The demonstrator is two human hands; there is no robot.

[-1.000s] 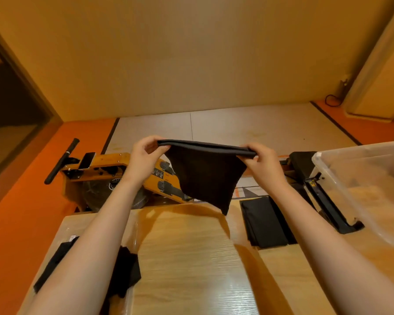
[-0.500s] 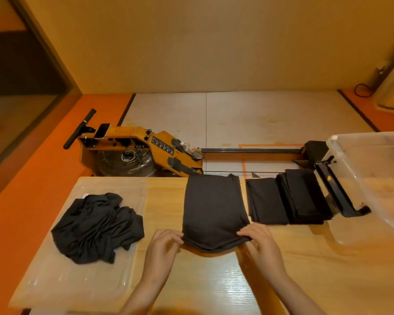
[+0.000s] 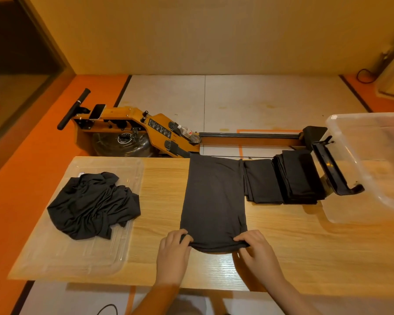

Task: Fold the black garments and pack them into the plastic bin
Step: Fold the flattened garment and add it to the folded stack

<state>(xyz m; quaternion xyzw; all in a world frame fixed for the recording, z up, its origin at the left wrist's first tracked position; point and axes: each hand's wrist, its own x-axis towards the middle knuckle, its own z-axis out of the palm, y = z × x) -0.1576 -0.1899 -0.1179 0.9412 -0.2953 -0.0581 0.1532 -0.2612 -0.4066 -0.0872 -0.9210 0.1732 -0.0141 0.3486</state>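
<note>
Both of your hands sit at the near hem of the flat black garment [image 3: 214, 201] — your left hand [image 3: 173, 248] pinches its near-left corner with fingers curled over the edge, and your right hand [image 3: 257, 251] pinches the near-right corner the same way. That garment lies spread lengthwise on the wooden table [image 3: 164, 183], with its far edge at the table's far side. Just right of it are the left folded stack [image 3: 262, 183] and the right folded stack [image 3: 298, 178], side by side and touching. The plastic bin [image 3: 362, 160] stands at the table's right end — you can't tell its contents. On the left, the crumpled black pile [image 3: 93, 205] rests on a clear lid [image 3: 77, 258]. A rowing machine [image 3: 132, 130] sits on the floor beyond the table.
</note>
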